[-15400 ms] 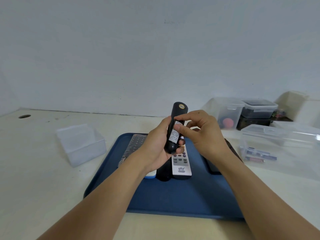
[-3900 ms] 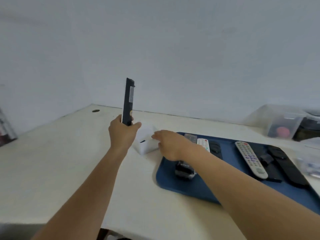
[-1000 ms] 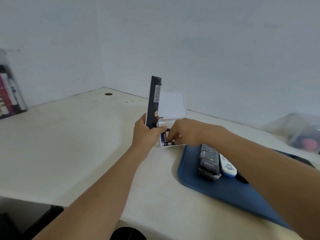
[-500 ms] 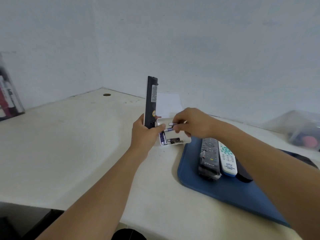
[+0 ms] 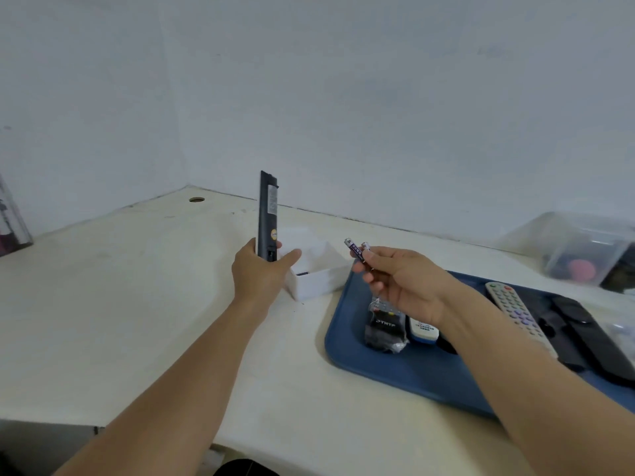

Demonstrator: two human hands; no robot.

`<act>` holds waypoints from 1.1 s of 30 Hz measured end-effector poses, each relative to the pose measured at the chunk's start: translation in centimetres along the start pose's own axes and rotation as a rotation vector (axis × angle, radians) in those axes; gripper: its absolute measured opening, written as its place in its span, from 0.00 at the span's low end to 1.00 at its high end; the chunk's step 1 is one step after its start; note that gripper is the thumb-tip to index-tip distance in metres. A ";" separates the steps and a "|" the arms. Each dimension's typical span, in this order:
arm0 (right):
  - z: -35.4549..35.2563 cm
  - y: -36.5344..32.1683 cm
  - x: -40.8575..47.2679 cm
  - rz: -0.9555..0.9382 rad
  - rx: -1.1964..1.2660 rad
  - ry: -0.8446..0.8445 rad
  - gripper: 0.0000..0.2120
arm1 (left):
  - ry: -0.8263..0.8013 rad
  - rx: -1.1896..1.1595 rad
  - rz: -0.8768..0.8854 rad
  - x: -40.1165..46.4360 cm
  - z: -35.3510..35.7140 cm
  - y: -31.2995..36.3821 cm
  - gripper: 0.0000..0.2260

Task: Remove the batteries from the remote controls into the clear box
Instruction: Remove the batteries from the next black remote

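My left hand (image 5: 261, 273) grips a long black remote (image 5: 267, 214) upright by its lower end, just left of the clear box (image 5: 314, 269). Inside the box a dark battery (image 5: 302, 273) shows at the bottom. My right hand (image 5: 400, 280) pinches two purple batteries (image 5: 357, 249) above the left end of the blue tray (image 5: 395, 369), to the right of the box. On the tray lie a black remote in plastic wrap (image 5: 383, 326), a white remote (image 5: 424, 329), a grey remote with coloured buttons (image 5: 515, 310) and black remotes (image 5: 584, 334).
Clear storage containers (image 5: 580, 250) with a red object stand at the back right by the wall. A cable hole (image 5: 196, 199) is in the table's far left corner. Some items (image 5: 10, 225) stand at the left edge. The table's front edge runs along the bottom left.
My right hand has lifted two batteries out of the clear box and moved right, over the tray's end. The view has swung right; the left hand still holds the remote upright.
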State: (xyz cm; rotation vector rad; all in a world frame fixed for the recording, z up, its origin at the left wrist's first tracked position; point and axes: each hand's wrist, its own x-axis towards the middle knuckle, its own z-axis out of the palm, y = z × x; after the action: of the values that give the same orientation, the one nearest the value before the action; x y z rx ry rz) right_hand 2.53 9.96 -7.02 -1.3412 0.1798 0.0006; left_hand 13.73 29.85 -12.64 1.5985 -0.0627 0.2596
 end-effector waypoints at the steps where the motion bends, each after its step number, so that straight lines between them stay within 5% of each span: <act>1: -0.2 0.0 -0.5 0.006 0.035 0.012 0.08 | 0.037 0.024 0.034 -0.3 -0.3 0.3 0.14; 5: -2.1 -0.7 -2.7 -0.026 0.166 0.036 0.06 | 0.064 -0.091 0.131 -1.8 -0.1 3.5 0.13; 10: -5.3 -1.4 -4.6 -0.116 0.198 0.017 0.04 | -0.513 -0.501 -0.180 -6.2 7.4 7.9 0.14; 13: -7.8 -1.6 -5.8 -0.166 0.189 0.083 0.05 | -0.668 -0.527 -0.327 -8.8 12.9 8.6 0.09; 19: -13.5 -1.5 -8.2 -0.280 -0.099 0.233 0.05 | -0.755 -0.374 -0.279 -11.3 18.9 7.7 0.02; 24: -16.2 -1.8 -8.3 -0.383 -0.266 0.370 0.06 | -0.822 -0.359 -0.298 -12.5 20.1 7.4 0.09; 33: -15.1 -1.6 -7.9 -0.371 -0.370 0.162 0.12 | -0.842 -0.432 -0.391 -12.0 19.3 7.2 0.13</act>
State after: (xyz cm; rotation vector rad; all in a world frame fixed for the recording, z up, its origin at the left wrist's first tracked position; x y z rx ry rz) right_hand -7.05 -4.26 -7.69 -1.7290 0.0665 -0.4052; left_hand 3.10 8.89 -8.48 1.1599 -0.4187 -0.7001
